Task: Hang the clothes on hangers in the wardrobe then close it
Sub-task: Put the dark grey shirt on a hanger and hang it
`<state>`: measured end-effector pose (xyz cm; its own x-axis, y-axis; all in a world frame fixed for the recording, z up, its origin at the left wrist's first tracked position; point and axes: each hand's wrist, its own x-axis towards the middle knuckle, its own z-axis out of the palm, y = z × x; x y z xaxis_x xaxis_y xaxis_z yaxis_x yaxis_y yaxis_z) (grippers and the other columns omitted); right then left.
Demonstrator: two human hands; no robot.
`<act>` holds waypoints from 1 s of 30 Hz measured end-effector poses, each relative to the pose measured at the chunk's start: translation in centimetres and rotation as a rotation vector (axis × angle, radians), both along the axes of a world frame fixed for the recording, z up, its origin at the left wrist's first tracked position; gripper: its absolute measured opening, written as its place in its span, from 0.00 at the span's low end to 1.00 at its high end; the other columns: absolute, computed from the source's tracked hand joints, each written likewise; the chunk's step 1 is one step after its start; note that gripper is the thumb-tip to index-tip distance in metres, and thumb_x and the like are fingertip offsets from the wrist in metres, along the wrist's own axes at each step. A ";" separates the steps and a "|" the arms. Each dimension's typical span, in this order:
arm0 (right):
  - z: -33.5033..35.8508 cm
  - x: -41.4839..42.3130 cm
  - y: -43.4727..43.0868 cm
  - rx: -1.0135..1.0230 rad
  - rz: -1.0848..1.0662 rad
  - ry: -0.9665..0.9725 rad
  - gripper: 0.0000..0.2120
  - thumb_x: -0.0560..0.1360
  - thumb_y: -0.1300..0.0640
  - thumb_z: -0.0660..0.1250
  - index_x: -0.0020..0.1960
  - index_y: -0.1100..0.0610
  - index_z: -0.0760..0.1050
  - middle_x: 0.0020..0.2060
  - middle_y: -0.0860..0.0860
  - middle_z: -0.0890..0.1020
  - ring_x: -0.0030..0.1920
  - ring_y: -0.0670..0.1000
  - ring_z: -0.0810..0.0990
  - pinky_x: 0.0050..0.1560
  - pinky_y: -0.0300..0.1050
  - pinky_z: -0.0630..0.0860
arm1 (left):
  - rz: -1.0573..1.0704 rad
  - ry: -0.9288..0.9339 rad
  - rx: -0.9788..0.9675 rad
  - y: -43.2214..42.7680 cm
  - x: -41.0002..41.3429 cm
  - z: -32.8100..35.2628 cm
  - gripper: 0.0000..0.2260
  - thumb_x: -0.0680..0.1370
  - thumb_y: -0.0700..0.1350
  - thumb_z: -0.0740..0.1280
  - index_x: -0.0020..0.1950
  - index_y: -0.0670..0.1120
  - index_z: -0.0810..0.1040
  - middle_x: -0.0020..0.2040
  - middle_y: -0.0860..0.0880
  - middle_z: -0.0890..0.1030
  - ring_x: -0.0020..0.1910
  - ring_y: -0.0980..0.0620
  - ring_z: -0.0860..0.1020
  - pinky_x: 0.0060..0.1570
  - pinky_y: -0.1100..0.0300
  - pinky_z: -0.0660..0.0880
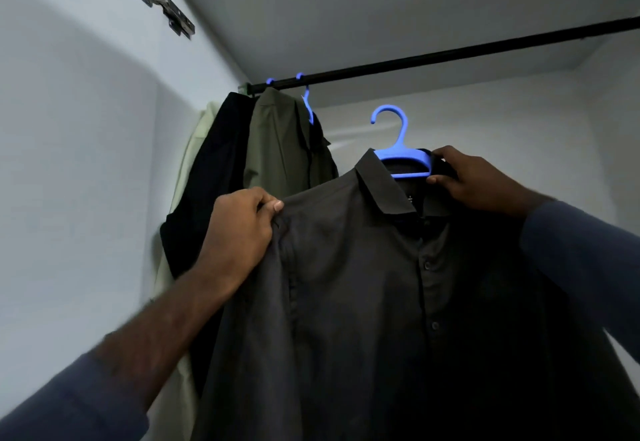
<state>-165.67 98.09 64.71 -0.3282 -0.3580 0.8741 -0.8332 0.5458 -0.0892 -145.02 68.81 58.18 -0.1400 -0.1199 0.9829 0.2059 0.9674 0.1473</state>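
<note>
Pale wardrobe walls [69, 150] close in on three sides, with a metal hinge [166, 4] fixed high on the left panel. Nearest the camera, a dark grey shirt [363, 285] hangs buttoned on a blue hanger [403, 158], held up in front of the opening and below the rail. The left hand [239, 229] pinches the shirt's shoulder seam between thumb and fingers. The right hand [474, 181] clasps the hanger's end together with the collar. The hanger's hook is free, touching nothing. Farther back, a black rail [450, 54] crosses the wardrobe. At its left end hang an olive shirt [280, 139], a black garment [211, 170] and a pale green garment [183, 177], bunched together.
</note>
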 end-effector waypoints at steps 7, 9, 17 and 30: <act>2.4 -7.4 -1.2 -0.085 0.167 0.108 0.16 0.80 0.56 0.65 0.67 0.58 0.69 0.56 0.57 0.80 0.55 0.59 0.78 0.48 0.45 0.65 | -0.531 -0.155 0.439 1.2 -3.0 3.6 0.14 0.83 0.46 0.62 0.47 0.37 0.80 0.42 0.39 0.83 0.40 0.50 0.80 0.43 0.60 0.78; 2.8 -9.2 -1.1 -0.097 0.217 0.120 0.17 0.80 0.56 0.66 0.67 0.58 0.69 0.56 0.57 0.80 0.55 0.58 0.78 0.49 0.46 0.67 | -0.780 -0.274 0.600 1.9 -3.9 3.8 0.12 0.82 0.44 0.63 0.52 0.35 0.80 0.45 0.40 0.83 0.43 0.48 0.81 0.47 0.57 0.81; 4.8 -15.9 -1.4 -0.052 0.324 0.144 0.16 0.80 0.56 0.67 0.66 0.56 0.71 0.59 0.57 0.80 0.58 0.58 0.78 0.50 0.46 0.68 | -0.303 -0.353 0.461 3.4 -7.4 5.1 0.23 0.81 0.60 0.59 0.48 0.42 0.82 0.43 0.45 0.83 0.40 0.50 0.77 0.40 0.56 0.70; 7.6 -23.8 -11.6 -0.022 0.368 0.048 0.16 0.82 0.53 0.62 0.69 0.56 0.67 0.61 0.60 0.79 0.58 0.61 0.77 0.49 0.48 0.67 | 0.517 -0.350 0.015 3.4 -12.1 11.6 0.21 0.80 0.55 0.64 0.34 0.41 0.76 0.28 0.49 0.74 0.29 0.54 0.72 0.31 0.61 0.65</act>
